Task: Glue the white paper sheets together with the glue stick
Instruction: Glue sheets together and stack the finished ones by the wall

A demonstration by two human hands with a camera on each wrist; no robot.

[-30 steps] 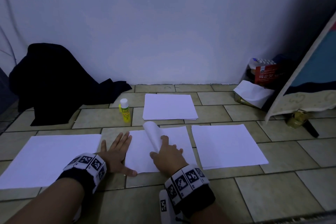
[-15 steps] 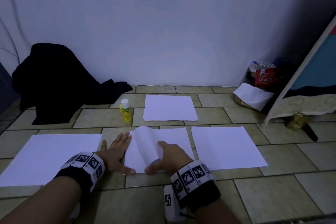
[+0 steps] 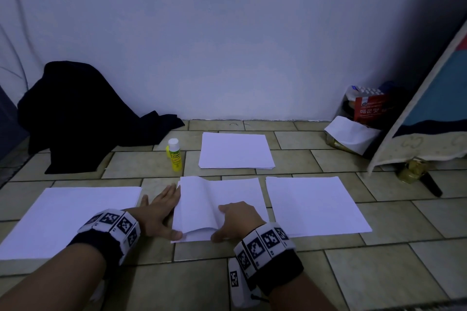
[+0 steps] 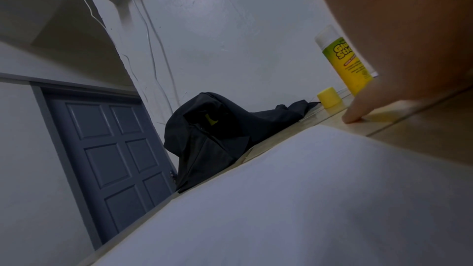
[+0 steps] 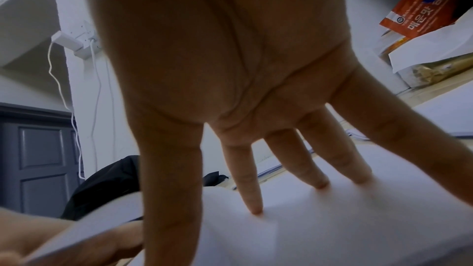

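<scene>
Since a second ago the top sheet [image 3: 199, 206], beside the glue stick [image 3: 174, 155], was laid over; right hand [image 3: 237, 219] and left hand [image 3: 158, 212], both flat, press it, bonding apparently underway.

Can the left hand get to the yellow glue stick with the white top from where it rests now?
Probably yes. The left hand lies flat on the tiled floor, holding nothing, and only bare tile separates it from the upright yellow glue stick.

Matt paper sheets [image 3: 219, 204]; glazed floor tiles [image 3: 379, 272]
</scene>
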